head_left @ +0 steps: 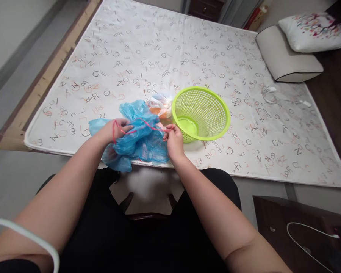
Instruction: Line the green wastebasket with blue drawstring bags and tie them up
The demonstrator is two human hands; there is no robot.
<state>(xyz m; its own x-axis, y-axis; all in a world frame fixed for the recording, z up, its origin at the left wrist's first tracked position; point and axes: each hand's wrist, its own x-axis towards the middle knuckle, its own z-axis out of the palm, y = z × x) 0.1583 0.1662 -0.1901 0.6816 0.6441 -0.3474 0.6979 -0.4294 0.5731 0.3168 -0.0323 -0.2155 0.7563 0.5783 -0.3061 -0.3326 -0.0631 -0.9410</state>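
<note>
Blue plastic bags point(142, 138) lie bunched at the near edge of the mattress. My left hand point(113, 131) rests on them, fingers closed around part of the blue plastic, with a red string point(156, 128) looped over the back of the hand. The string runs across the bags to my right hand point(174, 141), whose fingertips pinch it. Just right of that hand stands a green plastic basket point(201, 113), its wide mouth tilted towards me. Behind the blue bags is a white and orange plastic bag point(160, 106), partly covered.
The mattress point(116, 68) has a letter-patterned cover. Two pillows, one beige point(287, 57) and one floral point(318, 32), lie at the far right. A white cable point(272, 99) rests near them. Below at the right is a dark wooden surface point(284, 227) with another white cable.
</note>
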